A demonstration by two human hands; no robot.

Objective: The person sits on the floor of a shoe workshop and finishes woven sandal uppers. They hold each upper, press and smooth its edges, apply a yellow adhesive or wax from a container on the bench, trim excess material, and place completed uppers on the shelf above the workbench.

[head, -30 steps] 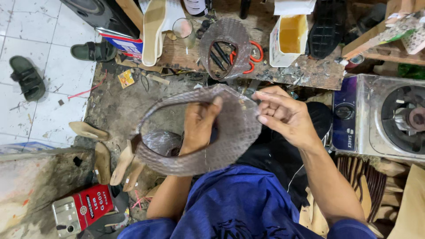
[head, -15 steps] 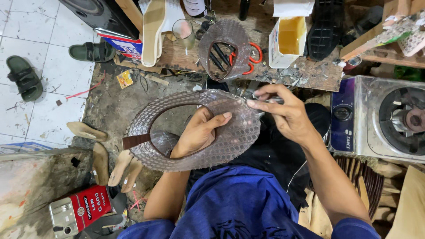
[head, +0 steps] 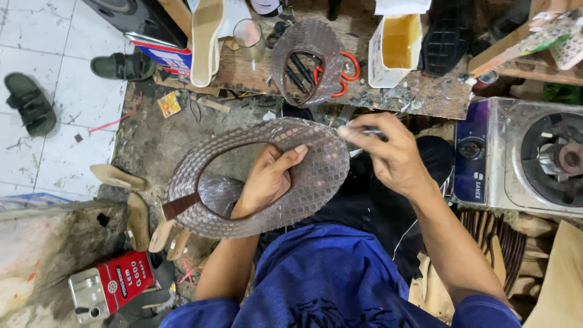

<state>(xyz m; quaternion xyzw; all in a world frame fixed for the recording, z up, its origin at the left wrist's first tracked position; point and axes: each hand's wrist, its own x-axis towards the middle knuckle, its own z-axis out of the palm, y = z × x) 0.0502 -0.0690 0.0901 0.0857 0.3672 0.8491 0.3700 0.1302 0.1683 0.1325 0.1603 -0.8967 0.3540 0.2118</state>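
Over my lap, my left hand (head: 267, 182) pokes up through the opening of the snakeskin-patterned shoe upper (head: 255, 182), its grip closed on the inner rim, thumb lying along the scaled surface. My right hand (head: 388, 155) sits at the upper's far right edge, fingers pinched narrow on a thin metal tool (head: 364, 132) whose tip I cannot make out; the fingertips touch the rim there. The upper is held tilted above the dirty floor, a brown strap end (head: 180, 206) sticking out at its lower left. Beyond it on the wooden desk (head: 425, 97) stands a second matching upper (head: 306, 51) with red-handled scissors (head: 347, 73) behind it, beside a cut-open white container of yellow glue (head: 398, 42). To the right is a gas stove (head: 534, 158); at left, green sandals (head: 30, 103) lie on the tiles.
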